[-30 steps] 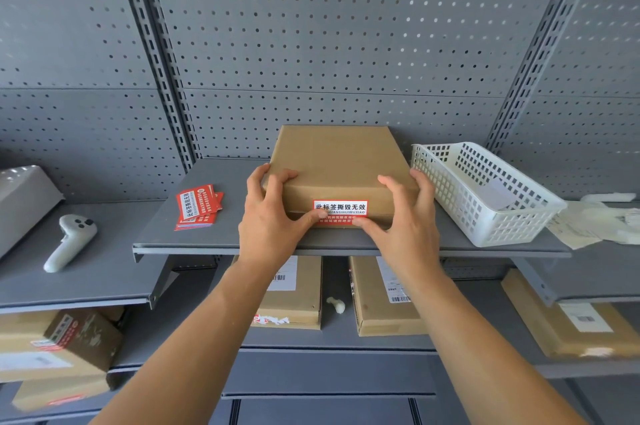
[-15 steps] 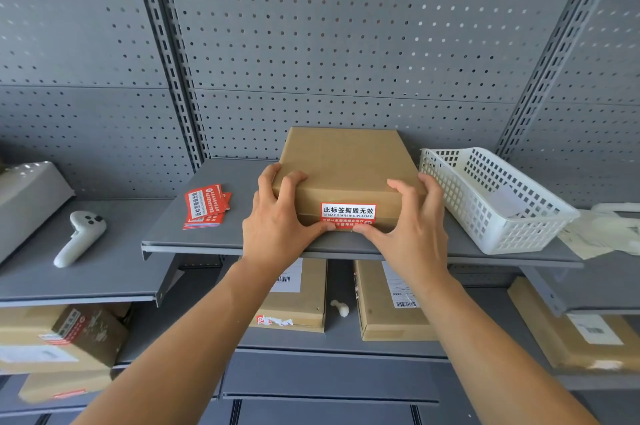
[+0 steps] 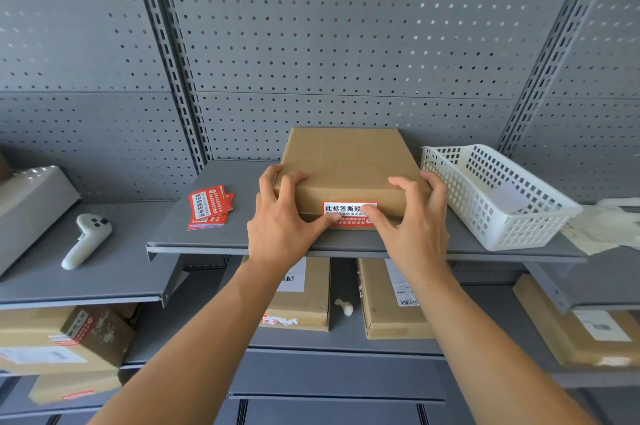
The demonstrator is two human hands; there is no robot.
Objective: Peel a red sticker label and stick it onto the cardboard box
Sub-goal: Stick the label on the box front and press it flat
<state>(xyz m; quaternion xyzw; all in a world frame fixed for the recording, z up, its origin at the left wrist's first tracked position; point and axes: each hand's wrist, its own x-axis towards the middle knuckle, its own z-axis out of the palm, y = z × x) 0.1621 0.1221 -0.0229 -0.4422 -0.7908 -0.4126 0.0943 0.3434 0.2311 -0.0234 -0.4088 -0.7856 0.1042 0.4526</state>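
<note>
Up close on the grey metal shelf, both your hands work the front face of the flat cardboard box, which lies at the shelf's middle with its long side running back toward the perforated back panel. The red sticker label sits on that near face, white strip of characters on top, red band below. Your left hand grips the box's near left corner, fingers spread over the top edge, its thumb pressed flat on the label's left end. Your right hand mirrors it at the right corner, fingers curled over the top, thumb laid across the label's right end and hiding the last characters. Neither hand is closed around anything loose; both are open and pressed against the box.

Left of the box, apart from it, a small stack of red sticker labels lies fanned on the same shelf. Just beside the box on the right stands a white plastic basket, your right little finger close to its wall. On the lower shelf to the far left lies a white handheld controller. Below, other cardboard parcels with barcode labels rest on a lower shelf.
</note>
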